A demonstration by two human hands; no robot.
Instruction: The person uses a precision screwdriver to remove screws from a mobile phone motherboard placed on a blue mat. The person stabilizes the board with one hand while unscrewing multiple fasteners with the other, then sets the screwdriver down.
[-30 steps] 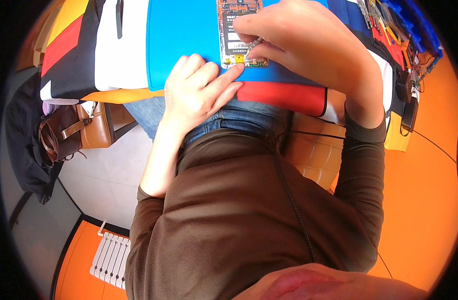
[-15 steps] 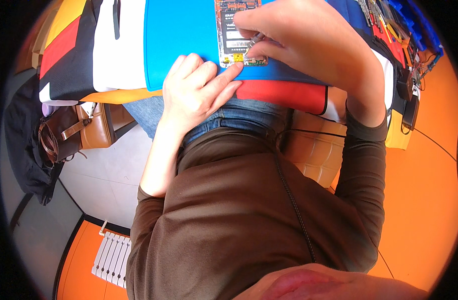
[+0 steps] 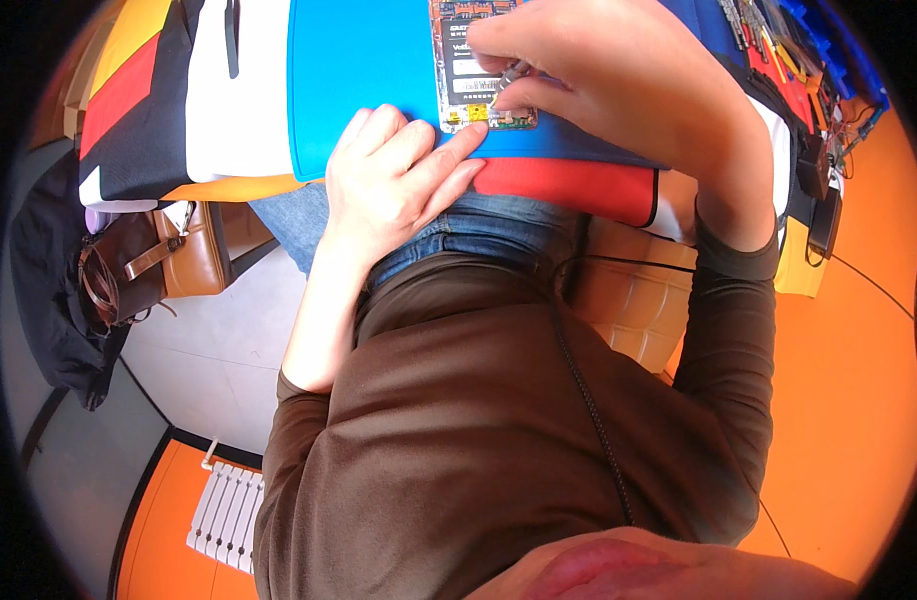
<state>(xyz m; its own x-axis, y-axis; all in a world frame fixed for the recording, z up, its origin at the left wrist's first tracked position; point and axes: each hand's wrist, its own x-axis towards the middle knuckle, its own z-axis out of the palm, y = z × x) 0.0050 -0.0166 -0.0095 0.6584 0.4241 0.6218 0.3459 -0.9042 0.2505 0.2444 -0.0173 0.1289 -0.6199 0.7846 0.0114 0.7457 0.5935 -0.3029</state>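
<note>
An opened smartphone (image 3: 519, 121) lies on the blue mat (image 3: 364, 70), its circuit board and black battery (image 3: 469, 85) bare. Yellow tape shows near its lower end. My left hand (image 3: 394, 170) rests at the mat's near edge; its index finger stretches out and touches the phone's lower edge, with the thumb apart and the other fingers curled. Over the phone's right side, my right hand (image 3: 569, 70) pinches a small silver metal tool (image 3: 515, 73) between thumb and fingers. The tool's tip points down toward the phone's lower part; its exact kind is partly hidden by the fingers.
Several hand tools (image 3: 754, 30) lie at the far right, beside blue bins (image 3: 824, 45) and tangled wires. Red fabric (image 3: 569, 190) hangs along the table's near edge. A brown bag (image 3: 194, 250) stands at the left, and a white radiator (image 3: 226, 515) is at lower left.
Hardly anything differs. The phone and mat appear shifted very slightly up in view; both hands keep their places and the right hand keeps its pinch on the tool.
</note>
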